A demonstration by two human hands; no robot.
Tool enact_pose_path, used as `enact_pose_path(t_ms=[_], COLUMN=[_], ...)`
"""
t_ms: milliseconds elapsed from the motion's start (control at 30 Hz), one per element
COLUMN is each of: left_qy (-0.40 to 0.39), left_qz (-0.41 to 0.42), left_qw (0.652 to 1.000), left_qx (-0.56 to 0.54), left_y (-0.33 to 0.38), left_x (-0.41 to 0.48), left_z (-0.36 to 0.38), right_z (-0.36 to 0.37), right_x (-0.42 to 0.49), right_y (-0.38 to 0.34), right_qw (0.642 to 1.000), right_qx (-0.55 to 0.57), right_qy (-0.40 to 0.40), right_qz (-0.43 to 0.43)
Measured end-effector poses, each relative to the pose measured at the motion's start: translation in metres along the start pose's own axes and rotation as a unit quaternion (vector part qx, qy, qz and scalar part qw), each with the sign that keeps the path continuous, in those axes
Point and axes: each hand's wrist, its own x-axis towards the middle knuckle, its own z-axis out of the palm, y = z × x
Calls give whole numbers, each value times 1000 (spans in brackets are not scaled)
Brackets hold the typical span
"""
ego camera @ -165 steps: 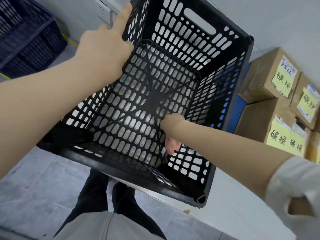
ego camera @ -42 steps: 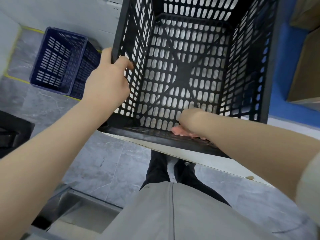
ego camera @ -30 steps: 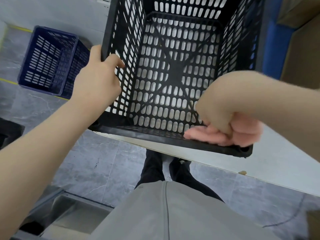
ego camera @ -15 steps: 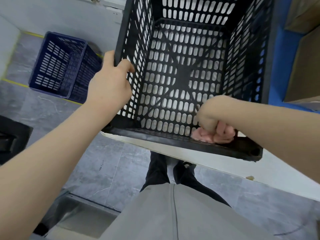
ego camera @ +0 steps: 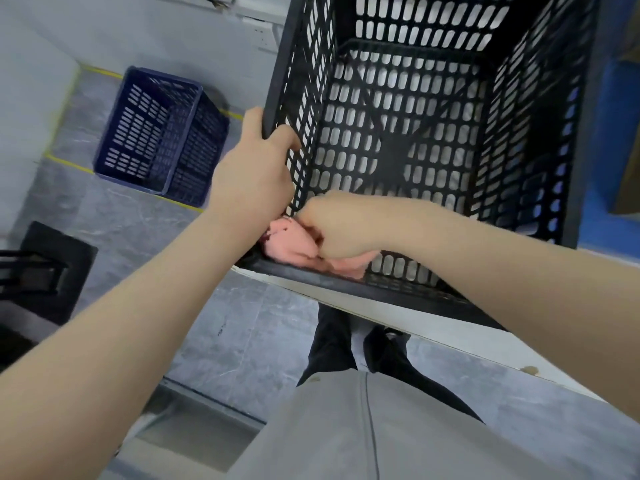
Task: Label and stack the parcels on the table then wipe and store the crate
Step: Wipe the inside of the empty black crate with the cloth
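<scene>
- On the floor at the far left a blue crate (ego camera: 157,133) stands inside yellow tape lines, well apart from everything I am handling; I judge that is where the black one belongs once it is clean.
- My left hand (ego camera: 254,173) grasps the left rim of the black crate (ego camera: 408,126), thumb hooked over the inside of the wall, fingers on the outside, steadying it.
- The black crate is tipped with its open mouth toward me, its near lower edge resting on the white tabletop (ego camera: 450,334) at that tabletop's near edge.
- Just right of my left hand, nearly touching it, my right hand (ego camera: 341,230) is clenched on the pink cloth (ego camera: 294,245), pressing it into the crate's near-left lower corner.
- From that corner, the unwiped stretch of the lower wall runs away to the right along the near edge, so I judge the next stroke goes rightward, and the right hand is the one placed for it.
- At the far right edge a slice of brown parcel (ego camera: 627,188) shows against a blue surface; I cannot tell whether it carries a label.
</scene>
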Motion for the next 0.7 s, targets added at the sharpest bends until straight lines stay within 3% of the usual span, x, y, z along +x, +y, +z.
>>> enact_pose_path(t_ms=[233,467,600,700], left_qy=[1,1,5,7], left_qz=[3,2,4,8], left_qw=[1000,1000,1000,1000], left_qx=[6,7,7,7], left_y=[1,0,0,-1], left_x=[-1,-1,0,-1], left_z=[0,0,1,1], right_z=[63,27,-25,-7], right_x=[36,-9,-55,-50], right_y=[31,40,34,29], right_qw=[993,990,969,971], right_qx=[26,99,222,212], right_qy=[-35,-87,-111,-110], right_qz=[108,54,0,13])
